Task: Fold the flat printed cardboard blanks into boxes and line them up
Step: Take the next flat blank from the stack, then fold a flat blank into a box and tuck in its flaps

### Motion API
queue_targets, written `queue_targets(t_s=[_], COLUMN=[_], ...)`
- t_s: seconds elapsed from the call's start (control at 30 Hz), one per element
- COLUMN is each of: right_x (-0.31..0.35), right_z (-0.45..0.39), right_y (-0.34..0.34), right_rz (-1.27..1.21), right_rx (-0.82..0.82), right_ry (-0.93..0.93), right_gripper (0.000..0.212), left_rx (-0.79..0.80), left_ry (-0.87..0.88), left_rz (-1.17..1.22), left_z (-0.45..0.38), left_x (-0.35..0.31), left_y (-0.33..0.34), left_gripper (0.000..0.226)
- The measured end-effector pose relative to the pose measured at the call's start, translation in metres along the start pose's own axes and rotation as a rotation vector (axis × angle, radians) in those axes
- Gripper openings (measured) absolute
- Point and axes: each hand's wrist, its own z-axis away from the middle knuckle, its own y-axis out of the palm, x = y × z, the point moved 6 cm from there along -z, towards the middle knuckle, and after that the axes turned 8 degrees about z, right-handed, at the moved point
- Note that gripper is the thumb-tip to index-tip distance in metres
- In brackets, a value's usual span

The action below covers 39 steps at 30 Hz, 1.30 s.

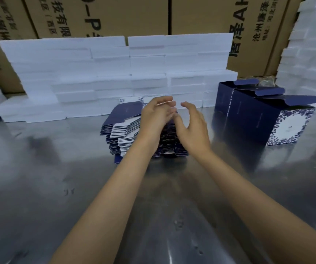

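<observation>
Blanks [122, 128], navy printed card lying flat in a tall, slightly fanned stack, sit at mid-table on the steel table [58, 187], in front of a wall of white foam slabs [96, 73]. Both hands are over the far top of the stack: the left hand [157, 119] and right hand [193, 128] have loosely spread, lightly curved fingers, and neither visibly grips a sheet, though motion blur hides the fingertips. Folded boxes [263, 119] stand in a row to the right, top flaps still up. Judged step: lifting the next blank. Recommended practice: separate one sheet only at its far edge, lift it clear without dragging its neighbours, then press opposite creases to square the sleeve before locking the base.
</observation>
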Motion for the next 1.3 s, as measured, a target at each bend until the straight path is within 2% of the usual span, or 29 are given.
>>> queue_targets(t_s=[0.1,0.2,0.27,0.33,0.4,0.47,0.53,0.87,0.97,1.0,1.1,1.2,1.3], right_x=[-0.011,-0.029,-0.038,-0.042,-0.043,-0.040,-0.036,-0.022,-0.019,-0.018,-0.014,-0.006,-0.005], right_z=[-0.010,-0.015,-0.015,-0.013,-0.012,-0.012,-0.011,-0.002,0.000,0.000,0.003,0.008,0.010], right_y=[0.011,0.021,0.030,0.038,0.044,0.047,0.048,0.031,0.021,0.018,0.008,-0.002,-0.009], right_rz=[-0.004,-0.025,-0.040,-0.064,-0.084,-0.093,-0.088,0.106,0.093,0.082,0.028,-0.105,-0.319], right_rx=[0.046,0.115,0.179,0.224,0.225,0.209,0.203,0.108,0.069,0.053,0.024,0.011,0.018], right_ry=[0.117,0.219,0.261,0.281,0.270,0.243,0.230,0.134,0.130,0.127,0.132,0.139,0.255], right_gripper=[0.048,0.061,0.074,0.081,0.076,0.063,0.057,0.052,0.049,0.047,0.040,0.028,0.013], left_rx=[-0.135,-0.370,-0.490,-0.543,-0.502,-0.448,-0.435,-0.456,-0.465,-0.464,-0.457,-0.411,-0.312], left_ry=[0.121,0.296,0.345,0.212,-0.003,-0.085,-0.055,0.077,0.119,0.124,0.157,0.237,0.359], left_rz=[-0.105,-0.399,-0.616,-0.796,-0.850,-0.799,-0.775,-0.774,-0.776,-0.781,-0.774,-0.548,-0.354], left_z=[-0.012,-0.016,-0.017,-0.022,-0.028,-0.030,-0.030,-0.016,-0.011,-0.008,-0.001,0.010,0.020], left_x=[-0.018,-0.035,-0.037,-0.025,-0.007,0.005,0.007,-0.011,-0.017,-0.019,-0.022,-0.024,-0.028], left_y=[-0.041,-0.091,-0.118,-0.138,-0.150,-0.150,-0.150,-0.144,-0.140,-0.139,-0.133,-0.122,-0.104], left_gripper=[0.027,0.030,0.033,0.051,0.072,0.066,0.050,0.034,0.029,0.030,0.061,0.063,0.063])
